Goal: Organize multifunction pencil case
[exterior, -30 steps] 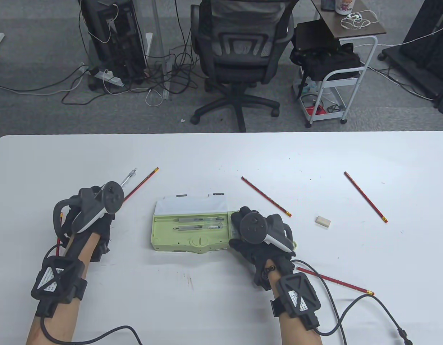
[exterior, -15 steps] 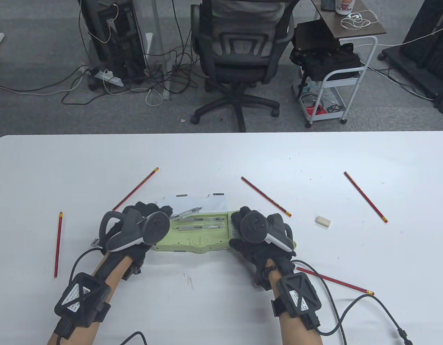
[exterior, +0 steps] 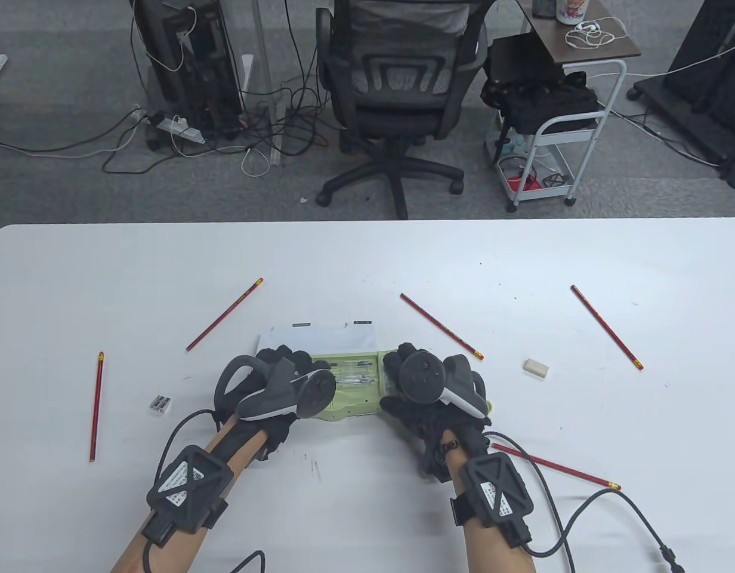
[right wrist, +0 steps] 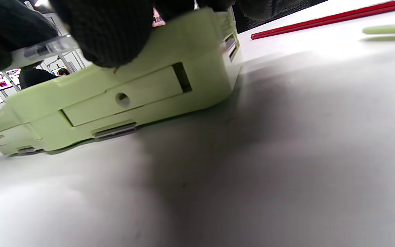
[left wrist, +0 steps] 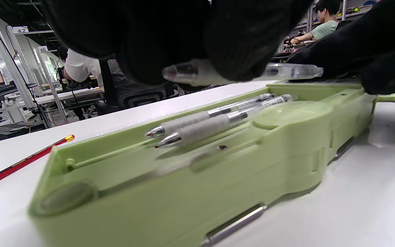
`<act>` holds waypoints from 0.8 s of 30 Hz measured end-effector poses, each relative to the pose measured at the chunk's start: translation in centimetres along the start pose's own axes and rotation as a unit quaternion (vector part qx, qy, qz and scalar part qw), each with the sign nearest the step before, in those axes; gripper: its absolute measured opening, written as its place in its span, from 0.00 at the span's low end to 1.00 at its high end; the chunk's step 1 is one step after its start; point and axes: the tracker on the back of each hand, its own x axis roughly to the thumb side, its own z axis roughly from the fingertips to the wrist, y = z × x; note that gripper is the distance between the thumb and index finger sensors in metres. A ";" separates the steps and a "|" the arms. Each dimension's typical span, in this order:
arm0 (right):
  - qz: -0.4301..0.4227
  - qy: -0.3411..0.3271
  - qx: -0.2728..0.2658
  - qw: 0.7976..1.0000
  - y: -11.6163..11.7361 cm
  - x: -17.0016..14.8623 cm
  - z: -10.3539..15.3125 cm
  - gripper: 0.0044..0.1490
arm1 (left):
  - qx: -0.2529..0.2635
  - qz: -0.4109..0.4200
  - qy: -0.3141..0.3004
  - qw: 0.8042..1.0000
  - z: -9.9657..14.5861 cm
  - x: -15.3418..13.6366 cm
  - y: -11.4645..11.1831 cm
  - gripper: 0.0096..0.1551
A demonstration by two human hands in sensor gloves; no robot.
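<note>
Table view had the green pencil case lying open mid-table, white lid flipped to the far side, two pens already inside. Left hand held a clear pen in its fingers just above them. Right hand gripped the case's right end, and red pencils lay scattered around.
</note>
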 end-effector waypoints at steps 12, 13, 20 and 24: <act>0.000 0.001 0.000 1.000 0.1 0.0 0.0 0.50 | -0.006 -0.012 -0.001 1.000 -0.5 0.4 -0.9 0.25; 0.000 0.001 0.000 1.000 0.1 0.0 0.0 0.50 | -0.007 -0.011 -0.001 1.000 -0.5 0.4 -1.0 0.24; 0.000 0.001 0.000 1.000 0.1 0.0 0.0 0.50 | -0.008 -0.005 0.000 1.000 -0.3 0.3 -0.9 0.25; 0.001 0.001 0.001 1.000 0.1 0.0 0.0 0.50 | -0.001 -0.002 0.007 1.000 0.2 -0.4 -0.5 0.26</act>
